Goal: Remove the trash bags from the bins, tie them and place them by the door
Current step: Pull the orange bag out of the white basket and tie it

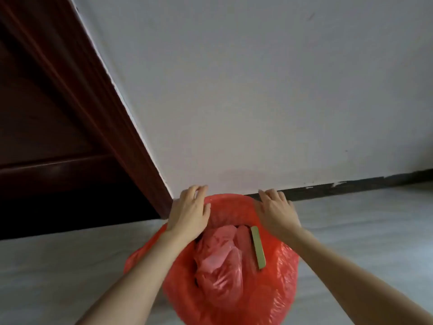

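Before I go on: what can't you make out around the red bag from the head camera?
- Bin: hidden by the red bag draped over it.
- Bag's near side: cut off by the bottom edge.
- Fingertips of left hand and right hand: behind the bag's far rim, grip unclear.
- Rubbish under the crumpled pink plastic: covered.

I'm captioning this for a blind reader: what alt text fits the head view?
Two hands, left and right, rest on the far rim of an open red trash bag on a pale floor. The bag holds crumpled red plastic and a green strip, beside a dark wooden door and white wall.
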`<state>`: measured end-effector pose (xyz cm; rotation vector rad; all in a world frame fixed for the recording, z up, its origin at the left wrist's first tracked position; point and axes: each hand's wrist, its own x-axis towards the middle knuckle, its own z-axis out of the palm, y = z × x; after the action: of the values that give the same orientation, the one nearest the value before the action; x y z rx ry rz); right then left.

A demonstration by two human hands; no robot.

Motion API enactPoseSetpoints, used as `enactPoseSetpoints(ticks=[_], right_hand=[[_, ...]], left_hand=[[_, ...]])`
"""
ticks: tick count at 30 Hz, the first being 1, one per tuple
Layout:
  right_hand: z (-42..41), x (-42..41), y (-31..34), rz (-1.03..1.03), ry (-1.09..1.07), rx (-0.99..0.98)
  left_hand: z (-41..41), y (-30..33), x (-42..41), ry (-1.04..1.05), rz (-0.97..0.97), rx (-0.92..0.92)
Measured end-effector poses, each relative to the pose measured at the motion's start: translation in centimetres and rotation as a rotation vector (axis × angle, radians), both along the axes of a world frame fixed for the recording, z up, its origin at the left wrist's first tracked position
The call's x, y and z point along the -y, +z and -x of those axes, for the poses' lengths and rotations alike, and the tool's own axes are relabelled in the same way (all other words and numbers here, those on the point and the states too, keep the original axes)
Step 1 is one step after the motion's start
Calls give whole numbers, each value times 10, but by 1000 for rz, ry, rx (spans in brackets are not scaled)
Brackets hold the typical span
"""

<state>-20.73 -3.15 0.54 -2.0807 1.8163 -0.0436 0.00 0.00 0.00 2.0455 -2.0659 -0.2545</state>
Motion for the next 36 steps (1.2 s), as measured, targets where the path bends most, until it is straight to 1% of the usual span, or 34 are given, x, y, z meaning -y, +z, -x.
enactPoseSetpoints(ticks=[1,3,4,5,6,8,9,10,13,15,18,20,23,24,26,29,30,32,34,36], right_hand=[[-3,5,-7,-17,-8,4],[-10,17,-32,-40,-28,61],[-12,23,-38,-41,-46,102],[-12,26,-47,1,-65,157],[-13,25,-55,64,-94,208],[-12,22,-60,222,-121,301],[-12,20,-61,285,-128,343],[-13,20,-63,334,-125,375],[-17,18,-66,414,30,383],[-17,15,-64,392,172,386],[-18,12,-57,396,294,332],[-20,15,-51,386,370,240],[-16,27,-42,414,528,-37],[-11,31,-40,452,556,-74],[-1,35,-29,388,558,-74],[21,26,-26,363,503,23],[28,17,-28,337,477,89],[42,-3,-28,219,327,285],[57,-25,-32,124,161,421],[68,-40,-42,107,43,448]], left_hand=[[0,-9,6,18,-31,101],[-4,-32,16,85,-59,215],[-5,-38,20,109,-63,205],[-6,-46,23,102,-38,200],[-8,-54,22,96,19,146],[-11,-60,19,83,208,-29],[-12,-62,17,59,300,-75],[-14,-66,16,43,381,-82],[-14,-69,14,-21,464,-80],[-15,-69,16,-114,512,-106],[-16,-66,18,-228,567,-59],[-15,-62,16,-231,525,30],[-20,-48,16,-173,374,233],[-26,-44,18,-163,345,277],[-40,-36,18,-172,327,313],[-53,-32,1,-179,315,322],[-55,-34,-11,-167,311,307],[-56,-40,-33,-95,253,259],[-56,-49,-56,-11,155,175],[-55,-56,-71,92,82,7]])
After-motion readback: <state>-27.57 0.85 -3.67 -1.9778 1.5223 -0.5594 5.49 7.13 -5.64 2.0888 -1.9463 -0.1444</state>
